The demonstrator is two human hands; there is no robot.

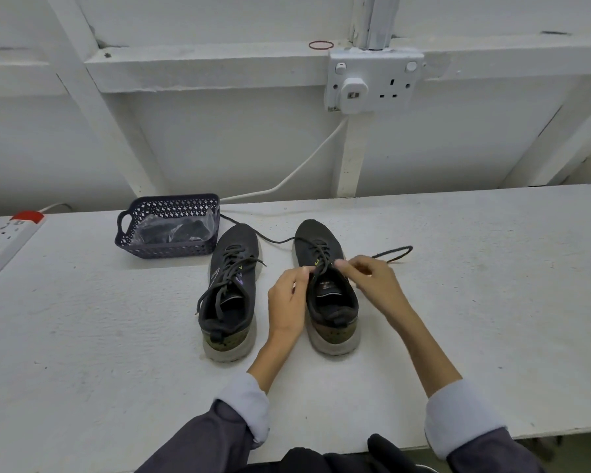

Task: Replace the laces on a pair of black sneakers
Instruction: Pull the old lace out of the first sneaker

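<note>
Two black sneakers stand side by side on the white table, heels toward me. The left sneaker is laced, its lace ends hanging loose over the sides. At the right sneaker, my left hand pinches the dark lace at the left eyelets, and my right hand pinches it on the right side near the tongue. One lace end trails away to the far left toward the basket; the other forms a loop on the table to the right.
A dark plastic basket holding a clear bag with dark contents sits behind the left sneaker. A white power strip lies at the far left edge. A wall socket with a plug and white cable are on the wall.
</note>
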